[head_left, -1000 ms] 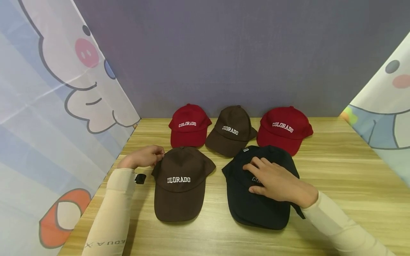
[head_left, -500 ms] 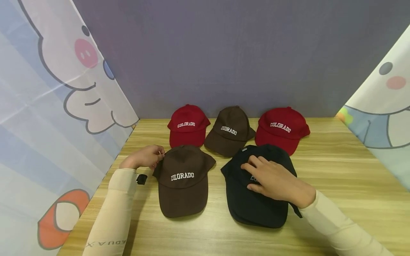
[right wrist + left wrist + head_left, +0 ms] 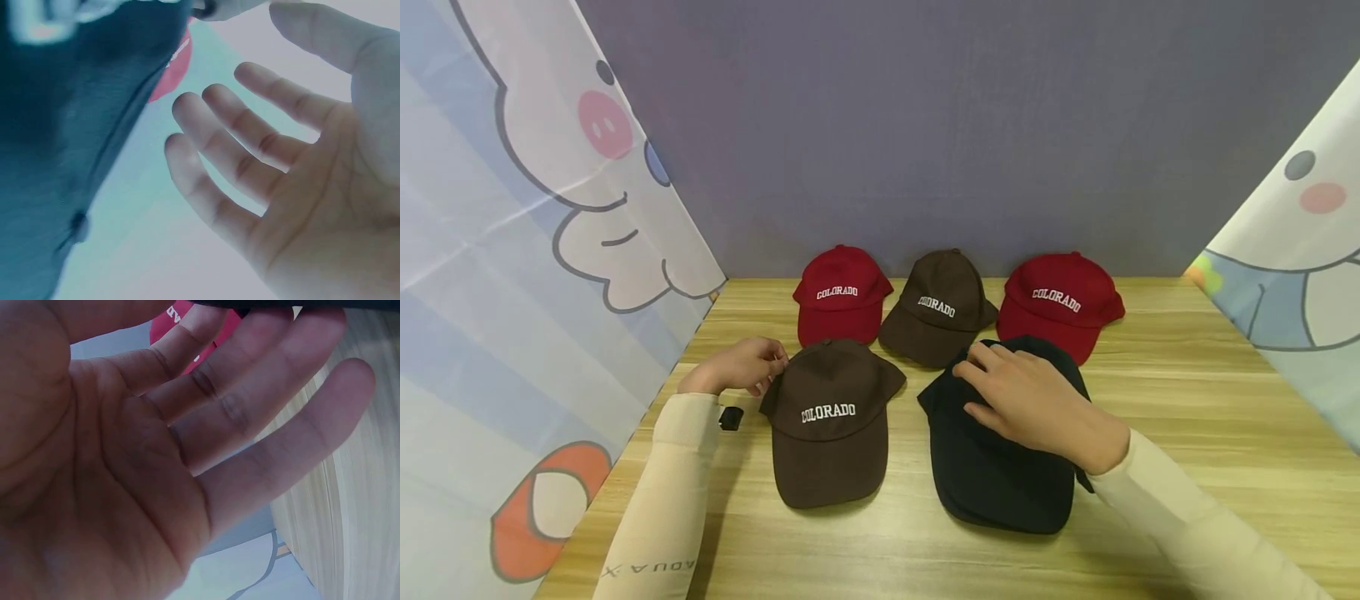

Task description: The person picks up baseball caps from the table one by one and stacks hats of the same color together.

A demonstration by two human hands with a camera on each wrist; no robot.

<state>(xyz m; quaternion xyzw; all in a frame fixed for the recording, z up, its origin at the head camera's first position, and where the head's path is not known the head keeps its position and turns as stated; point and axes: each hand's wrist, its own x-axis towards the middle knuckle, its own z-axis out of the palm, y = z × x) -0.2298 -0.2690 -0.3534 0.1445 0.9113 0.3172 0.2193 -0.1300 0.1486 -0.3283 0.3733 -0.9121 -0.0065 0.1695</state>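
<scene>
In the head view a brown baseball cap [image 3: 829, 417] with white COLORADO lettering lies at the front, its brim toward me. My left hand [image 3: 741, 367] pinches its left side edge between thumb and fingertips. The left wrist view has the palm and fingers [image 3: 237, 419] reaching up to the cap's dark edge. To the right lies a black baseball cap [image 3: 1000, 492], brim also toward me. Over its crown hovers my right hand [image 3: 1022, 404], hiding the lettering. The right wrist view shows these fingers [image 3: 231, 156] spread and loosely bent, with the black cap [image 3: 56, 125] alongside.
Behind stand three more caps: a red cap [image 3: 842, 292] at left, a brown cap [image 3: 942, 300] in the middle and a red cap [image 3: 1060, 296] at right. A grey wall [image 3: 910, 125] rises behind the wooden table [image 3: 1187, 417]. Cartoon-printed curtains [image 3: 497, 275] flank both sides.
The front brown cap has shifted slightly right, its brim swinging right and up, with my left hand at its edge. My right hand has moved left and up over the black cap, covering its lettering.
</scene>
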